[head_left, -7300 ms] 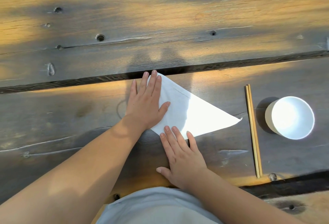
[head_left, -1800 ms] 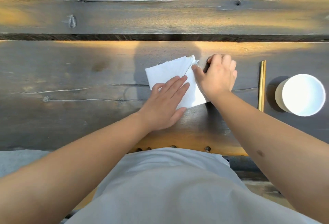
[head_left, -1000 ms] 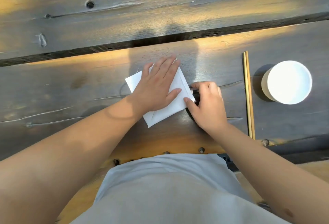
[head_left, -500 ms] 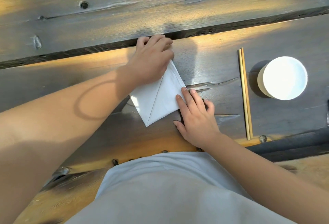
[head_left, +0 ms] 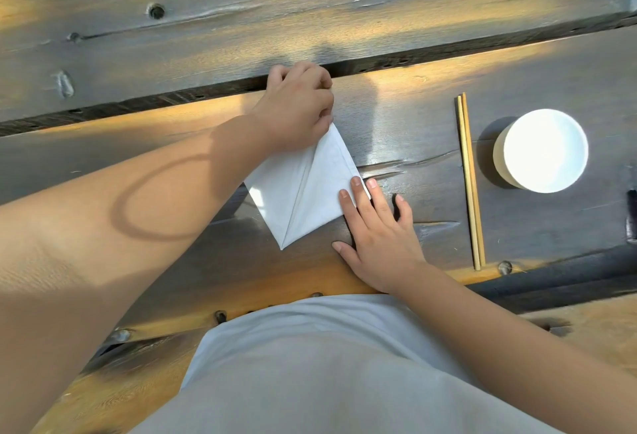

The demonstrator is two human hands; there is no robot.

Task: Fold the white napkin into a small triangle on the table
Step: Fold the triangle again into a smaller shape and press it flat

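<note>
The white napkin (head_left: 306, 188) lies flat on the dark wooden table (head_left: 413, 144), folded to a pointed, kite-like shape with a crease that runs from its far tip down to its near tip. The left hand (head_left: 298, 109) is at the far tip of the napkin, its fingers curled, and it pinches the paper there; this hand covers the upper left part of the napkin. The right hand (head_left: 379, 240) lies just beside the right corner of the napkin, with its fingers straight and a little spread, and its fingertips (head_left: 356, 182) press the corner down on the wood. To the right of the napkin, well apart from it, a pair of wooden chopsticks (head_left: 470, 182) lies on the table, and beyond them, still farther from the napkin, stands a white bowl (head_left: 544, 151).
</note>
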